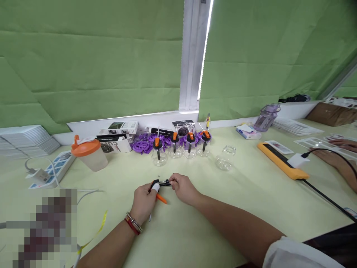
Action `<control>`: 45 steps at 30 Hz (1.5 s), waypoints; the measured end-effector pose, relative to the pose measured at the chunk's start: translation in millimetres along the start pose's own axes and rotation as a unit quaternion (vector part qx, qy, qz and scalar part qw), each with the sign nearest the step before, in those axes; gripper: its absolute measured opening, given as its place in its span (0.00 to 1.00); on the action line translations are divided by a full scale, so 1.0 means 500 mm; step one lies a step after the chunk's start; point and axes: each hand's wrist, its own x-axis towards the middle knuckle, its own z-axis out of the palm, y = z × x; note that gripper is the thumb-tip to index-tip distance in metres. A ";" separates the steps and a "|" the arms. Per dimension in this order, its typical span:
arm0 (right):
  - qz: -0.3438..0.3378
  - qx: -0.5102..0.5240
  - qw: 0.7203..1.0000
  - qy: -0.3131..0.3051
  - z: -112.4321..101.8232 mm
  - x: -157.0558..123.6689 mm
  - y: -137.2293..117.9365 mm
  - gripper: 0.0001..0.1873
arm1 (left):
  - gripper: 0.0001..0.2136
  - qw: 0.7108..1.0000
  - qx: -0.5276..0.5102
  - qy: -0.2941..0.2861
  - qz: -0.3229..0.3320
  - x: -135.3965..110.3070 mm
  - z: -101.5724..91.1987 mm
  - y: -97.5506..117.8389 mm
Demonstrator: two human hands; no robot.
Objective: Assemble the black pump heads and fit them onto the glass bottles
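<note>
My left hand (145,199) is closed round a black and orange bottle top (161,199), like those on the bottles behind it. An orange lever sticks out below the fingers, and a thin metal tube points down toward the table. My right hand (182,188) pinches the far end of the black stem (166,183) that reaches across from the top. Beyond the hands stands a row of several clear glass bottles (159,160) with black and orange tops fitted. To their right sits a clear glass bottle (224,162) with no top.
Behind the bottles lie purple spoked plastic parts (141,146) and printed boxes (118,144). An orange-lidded cup (93,158) and a white power strip (63,163) are at left. At right are a yellow power strip (281,162), a purple water bottle (266,118) and another person's hands (331,162).
</note>
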 end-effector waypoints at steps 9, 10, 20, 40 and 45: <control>-0.023 -0.090 0.996 -0.003 -0.023 -0.008 0.006 0.08 | 0.15 0.997 0.075 0.016 0.017 0.009 -0.023 -0.001; -0.020 -0.086 0.996 -0.003 -0.029 -0.008 0.008 0.08 | 0.14 0.995 0.091 0.017 0.020 0.009 -0.028 -0.001; 0.031 -0.084 0.996 0.014 -0.120 0.014 0.035 0.10 | 0.15 0.948 0.317 0.008 0.032 0.012 -0.081 0.013; 0.047 -0.030 0.998 0.036 -0.149 0.034 0.062 0.09 | 0.17 0.835 0.473 -0.133 0.245 0.033 -0.023 0.102; 0.053 -0.007 0.998 0.030 -0.149 0.038 0.070 0.10 | 0.15 0.826 0.482 -0.142 0.254 0.022 0.016 0.121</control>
